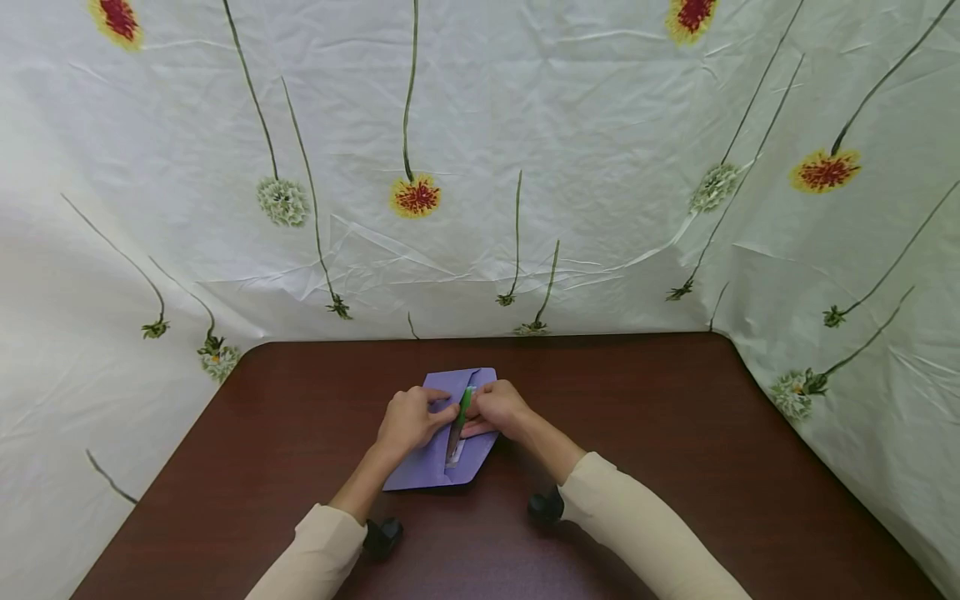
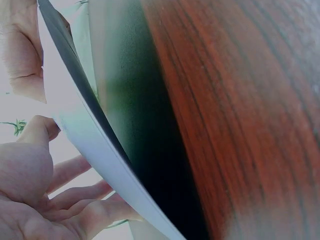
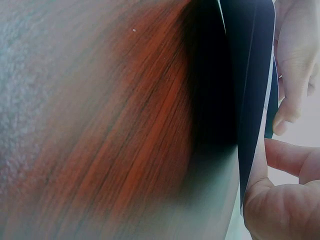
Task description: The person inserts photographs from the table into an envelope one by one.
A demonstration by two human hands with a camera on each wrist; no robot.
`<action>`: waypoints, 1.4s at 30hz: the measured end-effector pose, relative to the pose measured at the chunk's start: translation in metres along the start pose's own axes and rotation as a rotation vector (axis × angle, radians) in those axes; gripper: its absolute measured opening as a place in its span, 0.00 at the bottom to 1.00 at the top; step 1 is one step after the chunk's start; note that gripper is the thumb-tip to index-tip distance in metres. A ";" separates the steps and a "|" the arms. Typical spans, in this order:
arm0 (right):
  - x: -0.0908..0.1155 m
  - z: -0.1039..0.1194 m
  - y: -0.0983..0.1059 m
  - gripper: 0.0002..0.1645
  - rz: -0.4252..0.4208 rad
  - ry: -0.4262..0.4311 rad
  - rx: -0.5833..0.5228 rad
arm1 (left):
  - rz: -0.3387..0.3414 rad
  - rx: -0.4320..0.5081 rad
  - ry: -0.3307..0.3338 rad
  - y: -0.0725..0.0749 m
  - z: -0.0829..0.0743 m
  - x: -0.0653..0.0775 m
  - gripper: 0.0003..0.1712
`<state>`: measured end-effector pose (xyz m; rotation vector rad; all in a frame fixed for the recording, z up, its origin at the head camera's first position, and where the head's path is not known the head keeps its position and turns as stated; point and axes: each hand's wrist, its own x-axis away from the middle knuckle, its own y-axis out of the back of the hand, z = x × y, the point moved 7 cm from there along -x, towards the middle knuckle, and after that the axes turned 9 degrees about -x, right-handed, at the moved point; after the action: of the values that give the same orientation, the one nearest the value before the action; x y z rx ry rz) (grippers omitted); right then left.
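Observation:
A purple paper envelope (image 1: 420,471) lies on the table with its flaps parted in the middle. In the opening sits a slim, narrow item (image 1: 456,440) with a bright green top end and a clear, brownish lower part; its kind cannot be told. My left hand (image 1: 410,419) rests on the left side of the envelope, index finger stretched out, thumb tip beside the green end. My right hand (image 1: 501,409) pinches at the green end from the right, with lower fingers against the paper. The wrist views show the envelope edge close to the left hand (image 2: 55,200) and right hand (image 3: 285,205).
The dark reddish-brown table (image 1: 637,417) spreads around the envelope. Behind and beside it hangs a white cloth (image 1: 600,125) printed with flowers. Black wrist bands (image 1: 545,506) sit at the ends of the cream sleeves (image 1: 637,525).

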<state>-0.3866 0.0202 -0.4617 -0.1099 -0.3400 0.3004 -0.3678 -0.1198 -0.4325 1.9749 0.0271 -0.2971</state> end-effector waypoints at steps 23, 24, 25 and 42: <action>0.023 0.023 0.027 0.17 0.047 0.037 0.063 | 0.000 0.018 -0.009 0.001 0.002 0.000 0.20; 0.025 0.025 0.030 0.17 0.041 0.039 0.067 | 0.002 0.019 -0.004 0.002 0.002 0.000 0.21; 0.028 0.027 0.034 0.17 0.035 0.041 0.069 | 0.003 0.021 -0.001 0.002 0.003 0.000 0.21; 0.057 0.021 0.106 0.21 -0.048 0.034 0.118 | 0.029 -0.015 0.034 0.006 0.010 0.001 0.23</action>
<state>-0.3716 0.1392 -0.4410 0.0094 -0.2900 0.2697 -0.3679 -0.1316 -0.4310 1.9641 0.0231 -0.2436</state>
